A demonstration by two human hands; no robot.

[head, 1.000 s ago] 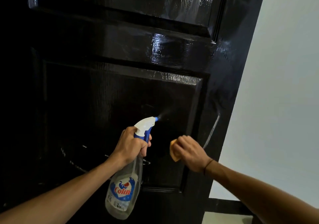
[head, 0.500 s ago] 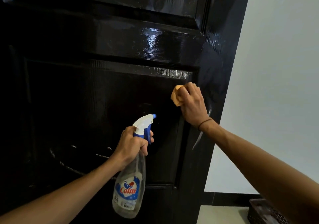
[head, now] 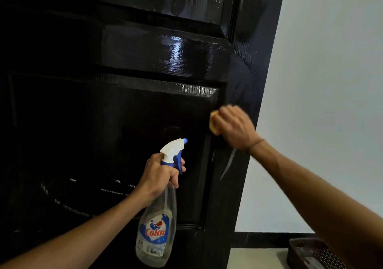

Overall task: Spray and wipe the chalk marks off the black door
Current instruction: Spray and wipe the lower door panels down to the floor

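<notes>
The glossy black door fills the left and middle of the view. My left hand grips the neck of a clear Colin spray bottle with a white and blue trigger head, nozzle aimed at the lower panel. My right hand holds a yellow sponge pressed against the door's right stile. A white chalk streak runs down the stile just below my right wrist. Fainter chalk marks curve across the lower panel, left of the bottle.
A pale wall stands to the right of the door's edge, with a dark skirting strip at its foot. A dark perforated basket sits on the light floor at the bottom right, under my right forearm.
My right hand with the sponge rose from beside the bottle to the upper corner of the panel, then shifted right and down on the stile. The spray mist has stopped; my left hand stayed put.
</notes>
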